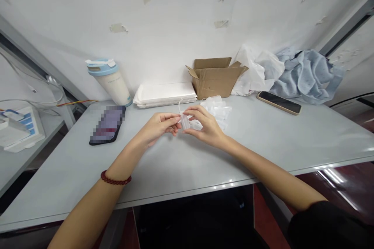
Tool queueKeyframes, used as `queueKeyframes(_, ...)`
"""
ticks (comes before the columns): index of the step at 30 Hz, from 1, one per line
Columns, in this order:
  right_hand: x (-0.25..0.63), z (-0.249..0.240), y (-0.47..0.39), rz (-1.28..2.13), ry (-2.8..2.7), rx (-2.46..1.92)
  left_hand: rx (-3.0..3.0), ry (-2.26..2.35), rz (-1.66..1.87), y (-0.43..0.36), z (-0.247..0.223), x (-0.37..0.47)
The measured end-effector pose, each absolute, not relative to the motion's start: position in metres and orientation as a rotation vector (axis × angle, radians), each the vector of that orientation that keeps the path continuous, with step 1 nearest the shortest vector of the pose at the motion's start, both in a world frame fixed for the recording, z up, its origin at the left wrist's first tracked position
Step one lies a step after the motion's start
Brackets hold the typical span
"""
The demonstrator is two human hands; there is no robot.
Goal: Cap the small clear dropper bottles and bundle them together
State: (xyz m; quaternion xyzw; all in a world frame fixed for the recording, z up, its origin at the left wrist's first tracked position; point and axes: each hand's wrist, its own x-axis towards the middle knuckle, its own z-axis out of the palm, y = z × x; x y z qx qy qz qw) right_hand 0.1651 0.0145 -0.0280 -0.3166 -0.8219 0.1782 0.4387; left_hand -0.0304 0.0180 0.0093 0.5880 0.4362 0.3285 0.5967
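Right hand point(206, 124) and left hand point(160, 126) meet over the middle of the grey surface point(175, 171), each closed in a fingertip grip. At the back right lies a crumpled light-blue cloth point(309, 74), with a white plastic bag point(257, 66) beside it; next along stands a cardboard box point(216, 83), flaps open, then a stack of flat white sheets point(166, 94) and a blue-lidded tumbler point(115, 83). One phone point(108, 124) lies near the tumbler, another phone point(279, 102) before the cloth. A pile of clear pieces point(223, 113) lies in front of the box, just beyond the right hand. The smaller items are in hand: a clear plastic piece point(185, 121), held by the right thumb and fingers, and white cord point(179, 106), apparently pinched by the left at the piece's near end; exact contact is too small to confirm. Recommended practice: grip the piece by its sides without squeezing it out of shape, pinch the cord close to where it meets the piece, make small movements with the left fingertips, and keep loose cord away from the pile to avoid snagging.
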Motion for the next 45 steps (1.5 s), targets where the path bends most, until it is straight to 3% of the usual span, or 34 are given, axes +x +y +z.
queueKeyframes(17, 0.165, -0.029, 0.015, 0.604, -1.938, -0.955, 1.681, 1.071, 0.794, 0.020, -0.001, -0.030)
queueKeyframes(29, 0.169, -0.012, 0.020, 1.636, -1.329, -0.842, 1.561, 1.060, 0.899, 0.024, 0.003, -0.032)
queueKeyframes(45, 0.169, -0.016, 0.021, 1.854, -1.285, -0.803, 1.543, 0.978, 0.899, 0.020, 0.006, -0.030)
